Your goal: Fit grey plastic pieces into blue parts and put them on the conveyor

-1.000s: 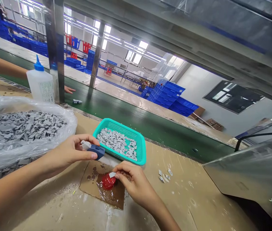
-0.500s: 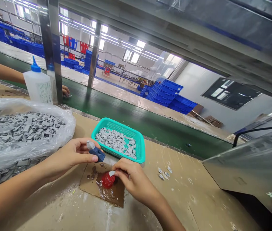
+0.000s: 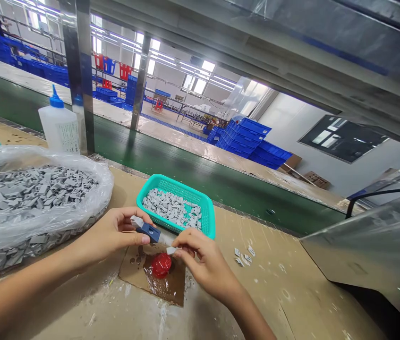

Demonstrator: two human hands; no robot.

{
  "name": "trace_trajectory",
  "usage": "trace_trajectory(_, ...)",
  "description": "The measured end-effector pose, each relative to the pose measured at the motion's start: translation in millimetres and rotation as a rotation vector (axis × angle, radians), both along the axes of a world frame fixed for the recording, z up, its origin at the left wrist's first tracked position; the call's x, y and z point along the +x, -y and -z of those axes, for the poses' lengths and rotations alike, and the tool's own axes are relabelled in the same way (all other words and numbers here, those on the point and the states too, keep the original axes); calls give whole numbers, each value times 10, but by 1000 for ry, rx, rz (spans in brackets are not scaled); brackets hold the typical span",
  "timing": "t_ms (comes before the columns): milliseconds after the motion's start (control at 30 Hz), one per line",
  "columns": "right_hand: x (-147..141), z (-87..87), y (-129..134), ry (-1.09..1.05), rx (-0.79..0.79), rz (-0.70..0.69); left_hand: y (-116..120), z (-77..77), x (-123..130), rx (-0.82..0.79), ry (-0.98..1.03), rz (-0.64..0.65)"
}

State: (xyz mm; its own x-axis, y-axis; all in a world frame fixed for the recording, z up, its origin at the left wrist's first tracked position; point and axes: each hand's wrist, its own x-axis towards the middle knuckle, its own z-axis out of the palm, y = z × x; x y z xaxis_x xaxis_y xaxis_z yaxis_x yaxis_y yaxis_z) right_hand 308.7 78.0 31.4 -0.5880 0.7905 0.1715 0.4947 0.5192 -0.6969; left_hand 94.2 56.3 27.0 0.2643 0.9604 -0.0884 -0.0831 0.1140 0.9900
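Note:
My left hand (image 3: 113, 233) grips a dark blue block (image 3: 152, 232) with a slot in it, together with a light grey plastic piece (image 3: 136, 222) at its upper end. Between the thumb and fingers of my right hand (image 3: 205, 259) is a small pale grey piece (image 3: 170, 250), close to the block but apart from it. Below both hands, a glossy wet red dome (image 3: 161, 266) sits on a stained brown cardboard square (image 3: 171, 292). Just beyond my hands stands a teal basket (image 3: 211, 231) holding many small grey pieces (image 3: 167, 204).
At left, a clear plastic bag (image 3: 106, 186) is heaped with grey pieces; behind it stands a white bottle (image 3: 58, 127) with a blue nozzle. Several loose pieces (image 3: 247, 257) lie right of the basket. A green conveyor belt (image 3: 228, 191) runs behind. A metal panel (image 3: 370, 250) rises at right.
My right hand has lifted the small piece up off the red dome, and the blue block has come nearer to it. Another person's arm has drawn back left from behind the bottle.

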Motion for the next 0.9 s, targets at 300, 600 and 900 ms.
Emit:
trace_trajectory(300, -99, -126, 93, -572, -349, 133, 160, 38, 153, 212, -76, -42)
trace_trajectory(600, -287, -188, 224, -543, -303, 140, 208, 0, 180, 250, -81, -16)
trace_trajectory(900, -334, -164, 276, -386, 7, 134, 252, 17, 194, 342, -138, -47)
